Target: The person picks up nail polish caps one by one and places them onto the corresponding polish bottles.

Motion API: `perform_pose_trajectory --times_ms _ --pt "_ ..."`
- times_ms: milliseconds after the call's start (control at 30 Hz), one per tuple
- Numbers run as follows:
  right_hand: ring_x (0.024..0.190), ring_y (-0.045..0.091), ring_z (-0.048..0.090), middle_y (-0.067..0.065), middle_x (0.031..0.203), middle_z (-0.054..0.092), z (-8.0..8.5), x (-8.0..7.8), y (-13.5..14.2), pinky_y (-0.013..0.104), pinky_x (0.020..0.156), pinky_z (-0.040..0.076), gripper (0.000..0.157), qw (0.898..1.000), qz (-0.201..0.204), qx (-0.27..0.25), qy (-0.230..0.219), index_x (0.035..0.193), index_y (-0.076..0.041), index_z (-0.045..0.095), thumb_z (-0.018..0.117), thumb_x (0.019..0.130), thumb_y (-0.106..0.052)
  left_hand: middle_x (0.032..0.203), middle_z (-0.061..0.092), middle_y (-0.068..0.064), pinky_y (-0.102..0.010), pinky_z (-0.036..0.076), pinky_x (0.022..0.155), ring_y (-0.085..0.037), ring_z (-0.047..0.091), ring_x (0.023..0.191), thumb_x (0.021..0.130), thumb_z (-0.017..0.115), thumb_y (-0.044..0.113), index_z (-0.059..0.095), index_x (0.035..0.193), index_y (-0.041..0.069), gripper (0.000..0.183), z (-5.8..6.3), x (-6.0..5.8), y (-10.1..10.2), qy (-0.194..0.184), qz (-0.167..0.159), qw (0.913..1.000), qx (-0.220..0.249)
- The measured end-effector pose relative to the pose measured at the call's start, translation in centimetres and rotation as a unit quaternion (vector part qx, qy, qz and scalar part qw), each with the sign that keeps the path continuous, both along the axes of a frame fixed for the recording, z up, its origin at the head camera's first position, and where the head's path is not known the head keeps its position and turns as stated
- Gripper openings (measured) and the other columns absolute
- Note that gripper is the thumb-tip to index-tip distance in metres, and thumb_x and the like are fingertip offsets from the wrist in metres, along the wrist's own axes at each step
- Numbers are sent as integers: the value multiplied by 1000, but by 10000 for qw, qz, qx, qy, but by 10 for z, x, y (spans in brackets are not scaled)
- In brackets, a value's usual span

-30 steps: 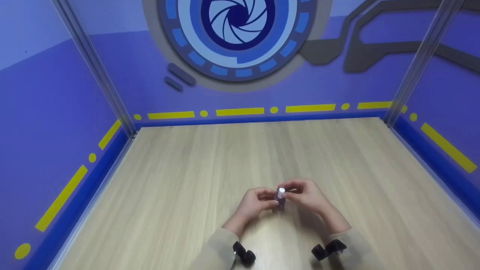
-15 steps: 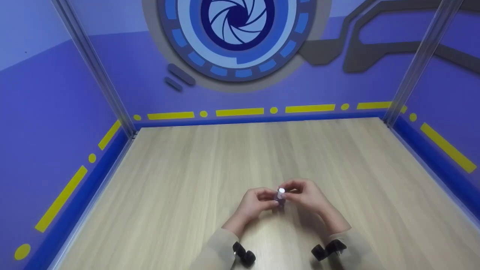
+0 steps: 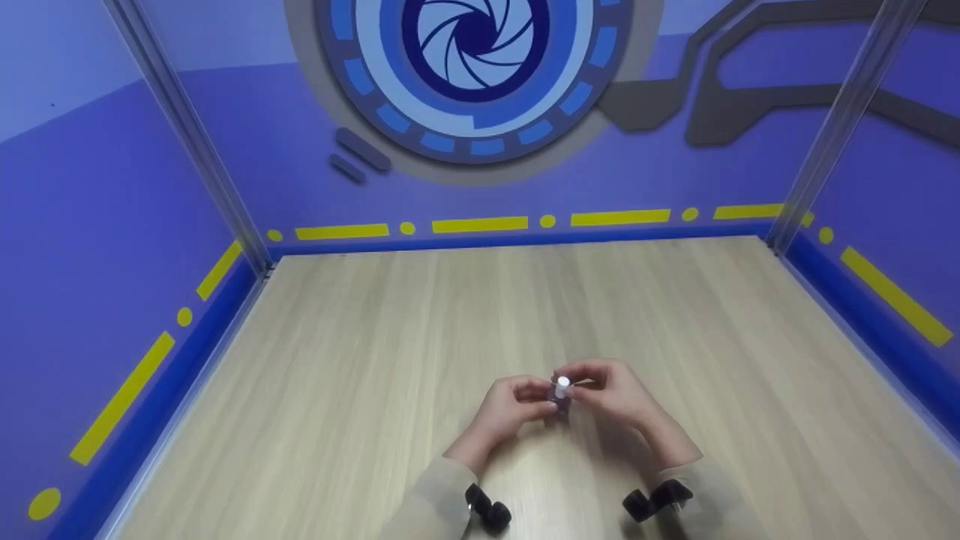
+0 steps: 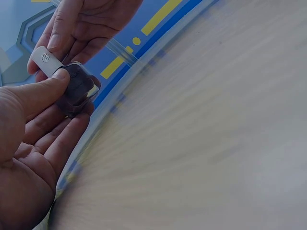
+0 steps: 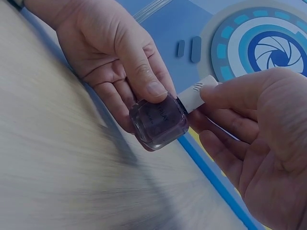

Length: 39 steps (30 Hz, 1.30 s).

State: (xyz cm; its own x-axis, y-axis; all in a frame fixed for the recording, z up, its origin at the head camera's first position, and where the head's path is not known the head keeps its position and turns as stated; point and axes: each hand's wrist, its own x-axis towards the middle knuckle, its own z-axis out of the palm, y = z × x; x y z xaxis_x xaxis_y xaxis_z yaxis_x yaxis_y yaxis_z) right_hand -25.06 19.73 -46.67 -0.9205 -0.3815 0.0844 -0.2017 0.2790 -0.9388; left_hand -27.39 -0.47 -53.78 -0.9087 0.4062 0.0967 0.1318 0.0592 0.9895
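A small nail polish bottle [image 5: 160,120] with dark purple-brown glass and a white cap [image 5: 194,97] is between my two hands, in the front middle of the head view. My left hand [image 3: 511,405] grips the glass body, its thumb across the face with the lettering and its fingers behind. With thumb and fingertips, my right hand [image 3: 613,391] pinches the white cap [image 4: 46,58]. In both wrist views the cap sits at the neck of the glass bottle [image 4: 78,89]. Part of the glass is covered by the left thumb and fingers.
A light wood-grain table [image 3: 390,330] lies under the hands. Blue printed panels with yellow dashes [image 3: 480,223] stand along its back and sides, with metal posts [image 3: 199,142] at the corners. Each sleeved wrist wears a black camera mount [image 3: 487,508].
Both hands stay in nearly the same place, still holding the bottle and cap. The right fingers at the cap shift very slightly.
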Motion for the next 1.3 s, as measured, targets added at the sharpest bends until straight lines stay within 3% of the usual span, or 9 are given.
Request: perform_pose_trajectory --times_ms 267,500,733,967,1100,1300 --pt "104 39 61 18 108 66 0 1 0 22 84 52 27 9999 -22 94 33 112 3 63 64 86 -3 102 71 -11 -28 56 78 -19 68 95 77 73 3 68 102 0 25 -4 -2 2 63 -5 9998 182" --pt "104 41 60 17 107 67 -1 0 0 20 84 52 25 9999 -61 105 24 110 2 64 65 85 -3 101 72 -5 -27 56 78 -15 68 93 76 76 8 69 101 6 26 -4 -2 1 -26 -8 10000 88" --pt "103 42 60 18 106 67 -1 1 -1 20 83 52 25 10000 -72 62 -4 109 3 63 65 85 -2 103 71 -10 -30 57 76 -21 68 95 77 73 3 67 103 1 26 -2 -1 1 -23 -73 9997 243" --pt "102 43 59 18 104 67 1 2 -2 20 83 52 23 10000 -87 35 13 107 3 64 66 84 -2 102 71 -7 -29 56 76 -17 68 93 76 76 7 69 102 5 27 -1 -1 1 -122 -53 9997 212" --pt "100 43 60 17 101 67 -6 -3 -1 23 82 54 21 9999 -143 -62 72 104 2 65 68 83 -3 101 72 -5 -29 57 76 -16 68 93 76 75 7 69 102 5 26 -3 -1 0 -79 -62 9998 183" --pt "96 28 65 8 100 68 -29 -15 4 24 81 54 26 9996 -268 -11 124 104 -5 66 73 81 -17 101 72 -4 -27 56 75 -14 68 93 77 75 8 69 102 7 26 -4 -2 0 36 -29 10000 -9"
